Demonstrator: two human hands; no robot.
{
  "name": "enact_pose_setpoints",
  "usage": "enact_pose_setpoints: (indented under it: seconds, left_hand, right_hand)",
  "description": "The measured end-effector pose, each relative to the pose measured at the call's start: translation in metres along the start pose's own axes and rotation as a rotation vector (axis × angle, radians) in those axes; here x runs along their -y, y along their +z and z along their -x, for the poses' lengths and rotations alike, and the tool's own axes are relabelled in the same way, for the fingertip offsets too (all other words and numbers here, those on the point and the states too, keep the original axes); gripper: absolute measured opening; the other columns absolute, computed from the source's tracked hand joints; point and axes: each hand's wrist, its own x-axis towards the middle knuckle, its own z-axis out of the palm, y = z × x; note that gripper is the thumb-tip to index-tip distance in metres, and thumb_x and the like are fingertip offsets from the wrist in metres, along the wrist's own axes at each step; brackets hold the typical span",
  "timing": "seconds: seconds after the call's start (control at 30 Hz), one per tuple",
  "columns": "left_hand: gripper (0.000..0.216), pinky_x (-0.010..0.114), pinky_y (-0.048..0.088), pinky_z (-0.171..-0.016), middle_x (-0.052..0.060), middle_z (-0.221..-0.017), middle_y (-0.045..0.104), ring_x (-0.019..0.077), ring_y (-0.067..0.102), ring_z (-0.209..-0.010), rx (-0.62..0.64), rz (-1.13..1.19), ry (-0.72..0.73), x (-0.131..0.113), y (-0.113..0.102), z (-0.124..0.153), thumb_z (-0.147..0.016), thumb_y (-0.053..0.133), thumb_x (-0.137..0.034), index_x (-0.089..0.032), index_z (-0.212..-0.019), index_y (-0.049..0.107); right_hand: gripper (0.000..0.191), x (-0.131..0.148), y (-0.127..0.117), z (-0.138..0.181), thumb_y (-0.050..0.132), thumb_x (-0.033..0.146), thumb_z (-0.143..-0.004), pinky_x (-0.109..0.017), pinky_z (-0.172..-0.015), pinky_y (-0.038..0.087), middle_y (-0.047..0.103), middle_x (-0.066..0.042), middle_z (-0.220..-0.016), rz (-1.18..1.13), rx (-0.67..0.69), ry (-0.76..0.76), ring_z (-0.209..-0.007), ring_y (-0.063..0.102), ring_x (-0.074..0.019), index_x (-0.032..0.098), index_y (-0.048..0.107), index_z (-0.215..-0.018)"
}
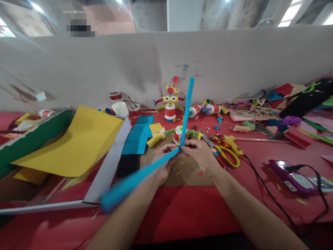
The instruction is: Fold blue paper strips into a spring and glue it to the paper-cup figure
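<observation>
Blue paper pinched; box: yellow sheet.

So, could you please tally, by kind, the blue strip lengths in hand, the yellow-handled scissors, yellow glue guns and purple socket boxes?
Blue strip lengths in hand: 2 (one strip bent or two joined, I cannot tell)
Yellow-handled scissors: 1 pair
Yellow glue gun: 1
Purple socket box: 1
Total: 5

A craft workshop, shown by the glue gun, scissors and yellow paper.
</observation>
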Motion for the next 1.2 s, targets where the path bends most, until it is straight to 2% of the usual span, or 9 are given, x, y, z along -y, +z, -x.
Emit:
enact_pose_setpoints:
  seconds: [0.33,0.43,0.5,0.6,0.7,0.77,0.87,1.2]
  left_hand:
    - [0.020,0.021,0.051,-0.069,-0.002,-0.069,0.065,0.0080,0.063,-0.066,-0.004,0.049,0.096,0.003,0.004,0.002,-0.055,0.081,-0.013,-0.014,-0.068,0.066]
    - [0.020,0.022,0.050,-0.070,-0.001,-0.069,0.066,0.0089,0.063,-0.066,-0.048,0.057,0.121,0.001,0.006,0.003,-0.055,0.081,-0.013,-0.014,-0.068,0.066]
    - [0.019,0.022,0.050,-0.069,-0.002,-0.068,0.066,0.0088,0.063,-0.065,-0.082,0.067,0.147,0.001,0.006,0.004,-0.056,0.081,-0.013,-0.015,-0.068,0.066]
    - [0.019,0.022,0.049,-0.070,-0.001,-0.070,0.068,0.0089,0.063,-0.067,-0.105,0.079,0.195,0.001,0.008,0.004,-0.058,0.080,-0.014,-0.015,-0.073,0.069]
    - [0.022,0.025,0.049,-0.078,0.002,-0.080,0.072,0.0118,0.065,-0.077,-0.077,0.098,0.215,0.001,0.011,0.006,-0.060,0.079,-0.016,-0.015,-0.081,0.071]
    - [0.023,0.026,0.049,-0.080,0.004,-0.084,0.073,0.0125,0.065,-0.079,-0.063,0.107,0.201,0.002,0.012,0.007,-0.060,0.079,-0.015,-0.015,-0.082,0.072]
    - [0.020,0.024,0.049,-0.078,0.003,-0.080,0.073,0.0114,0.065,-0.076,-0.066,0.094,0.177,0.003,0.012,0.008,-0.059,0.079,-0.014,-0.015,-0.079,0.073]
    - [0.015,0.024,0.048,-0.068,0.002,-0.066,0.070,0.0107,0.062,-0.064,-0.111,-0.072,0.208,-0.001,0.010,0.010,-0.057,0.079,-0.017,-0.015,-0.071,0.073]
  right_hand:
    - [0.018,0.005,-0.001,0.001,0.068,0.034,-0.071,-0.027,-0.060,0.044,0.068,-0.001,-0.070,0.151,0.083,-0.138,-0.065,0.059,-0.0156,0.020,0.074,-0.079]
    - [0.017,0.005,-0.001,0.000,0.066,0.032,-0.073,-0.030,-0.068,0.048,0.070,-0.002,-0.076,0.164,0.118,-0.210,-0.076,0.062,-0.0188,0.022,0.075,-0.083]
    - [0.020,0.004,0.001,0.001,0.070,0.030,-0.069,-0.032,-0.074,0.050,0.070,-0.003,-0.085,0.108,0.127,-0.236,-0.083,0.064,-0.0201,0.023,0.074,-0.088]
    - [0.033,0.003,0.007,0.005,0.074,0.029,-0.065,-0.035,-0.079,0.052,0.071,-0.003,-0.092,0.038,0.050,-0.203,-0.085,0.065,-0.0210,0.024,0.072,-0.098]
    - [0.023,0.003,0.012,0.009,0.072,0.032,-0.068,-0.035,-0.078,0.052,0.072,-0.003,-0.087,0.022,-0.065,-0.177,-0.081,0.065,-0.0199,0.022,0.073,-0.089]
    - [0.015,0.002,0.014,0.010,0.070,0.032,-0.070,-0.033,-0.075,0.051,0.072,-0.002,-0.078,-0.008,-0.096,-0.153,-0.075,0.064,-0.0180,0.021,0.073,-0.080]
    - [0.011,-0.001,0.013,0.009,0.070,0.031,-0.070,-0.031,-0.069,0.050,0.069,0.000,-0.069,-0.048,-0.104,-0.100,-0.067,0.062,-0.0158,0.020,0.071,-0.073]
    - [0.014,0.000,0.012,0.009,0.070,0.029,-0.069,-0.029,-0.068,0.050,0.070,0.000,-0.073,-0.021,-0.093,-0.094,-0.069,0.062,-0.0148,0.021,0.071,-0.081]
